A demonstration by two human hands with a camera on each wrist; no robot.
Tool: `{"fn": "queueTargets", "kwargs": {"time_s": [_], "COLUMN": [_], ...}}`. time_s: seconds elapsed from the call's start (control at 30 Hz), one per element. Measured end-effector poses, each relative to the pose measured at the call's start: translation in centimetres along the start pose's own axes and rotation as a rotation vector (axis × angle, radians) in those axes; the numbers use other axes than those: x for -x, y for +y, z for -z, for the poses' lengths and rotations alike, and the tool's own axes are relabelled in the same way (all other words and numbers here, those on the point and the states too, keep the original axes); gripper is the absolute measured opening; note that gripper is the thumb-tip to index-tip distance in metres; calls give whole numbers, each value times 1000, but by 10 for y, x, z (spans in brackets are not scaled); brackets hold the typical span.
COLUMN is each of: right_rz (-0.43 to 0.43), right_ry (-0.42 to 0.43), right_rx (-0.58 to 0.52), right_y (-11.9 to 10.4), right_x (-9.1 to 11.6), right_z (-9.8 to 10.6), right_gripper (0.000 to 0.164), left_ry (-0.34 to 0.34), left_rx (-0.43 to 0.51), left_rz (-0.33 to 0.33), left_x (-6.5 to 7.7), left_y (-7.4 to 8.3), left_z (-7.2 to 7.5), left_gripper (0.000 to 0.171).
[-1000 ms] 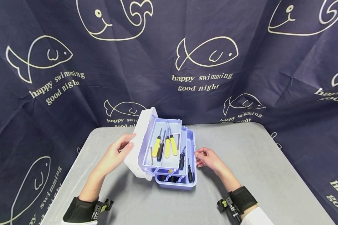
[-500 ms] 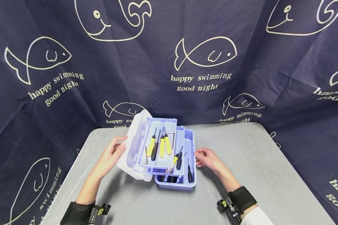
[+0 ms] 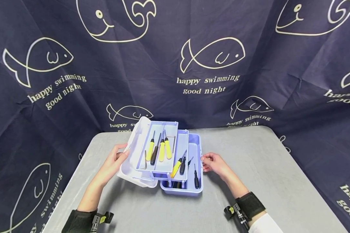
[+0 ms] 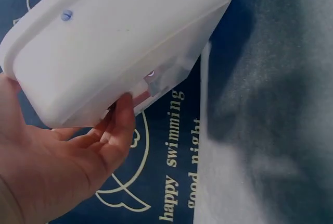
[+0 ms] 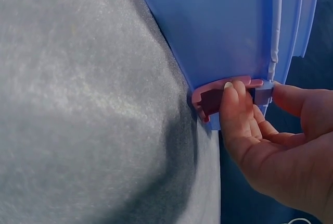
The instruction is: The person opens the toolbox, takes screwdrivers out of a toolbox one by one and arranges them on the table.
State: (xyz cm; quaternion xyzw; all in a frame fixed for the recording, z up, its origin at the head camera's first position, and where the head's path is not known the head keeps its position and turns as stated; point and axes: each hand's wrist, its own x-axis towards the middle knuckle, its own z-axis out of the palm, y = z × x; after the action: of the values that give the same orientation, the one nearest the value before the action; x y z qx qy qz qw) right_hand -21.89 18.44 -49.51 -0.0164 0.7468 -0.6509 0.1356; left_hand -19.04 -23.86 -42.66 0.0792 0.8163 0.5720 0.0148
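A lavender toolbox [image 3: 182, 193] stands open on the table, its white lid [image 3: 131, 163] tilted out to the left and its stepped trays raised. My left hand [image 3: 112, 163] grips the lid's outer edge; in the left wrist view the thumb and fingers clasp the lid [image 4: 119, 31]. At the box's right wall, my right hand [image 3: 215, 164] pinches the front, fingers on a pink latch [image 5: 223, 84] and thumb at the rim. The top tray [image 3: 163, 167] bears yellow screwdrivers [image 3: 161, 153], a black screwdriver [image 3: 154, 155] and hex keys [image 3: 174, 144].
The middle tray holds a yellow screwdriver [image 3: 176, 169] and a black one [image 3: 182, 168]. Another black screwdriver [image 3: 196, 181] lies in the base, with darker items partly hidden under the trays. A navy curtain [image 3: 163, 64] hangs behind the grey table [image 3: 250, 155].
My left hand has swung the lid further left and down, and the trays have slid left with it, uncovering a yellow screwdriver in the middle tray. My right hand has stayed put.
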Motion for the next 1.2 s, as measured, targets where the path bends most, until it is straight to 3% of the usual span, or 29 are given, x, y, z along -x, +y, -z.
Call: {"fn": "queueTargets", "kwargs": {"time_s": [0.23, 0.47, 0.8, 1.03, 1.2], "right_rz": [4, 4, 3, 10, 9], "right_ry": [5, 13, 3, -4, 5], "right_rx": [-4, -4, -8, -9, -7], "right_y": [-2, 2, 4, 1, 4], "right_x": [2, 2, 0, 0, 0], "right_z": [-1, 0, 2, 1, 1], "right_gripper": [32, 32, 32, 32, 31], "left_ry": [-20, 24, 9, -44, -72], "left_rx": [19, -108, -111, -62, -131], "left_rz": [15, -13, 57, 28, -48], "left_x": [0, 3, 4, 5, 4], "left_y": [-13, -31, -52, -63, -77], "left_z": [7, 14, 13, 12, 12], "left_gripper": [47, 41, 41, 40, 35]}}
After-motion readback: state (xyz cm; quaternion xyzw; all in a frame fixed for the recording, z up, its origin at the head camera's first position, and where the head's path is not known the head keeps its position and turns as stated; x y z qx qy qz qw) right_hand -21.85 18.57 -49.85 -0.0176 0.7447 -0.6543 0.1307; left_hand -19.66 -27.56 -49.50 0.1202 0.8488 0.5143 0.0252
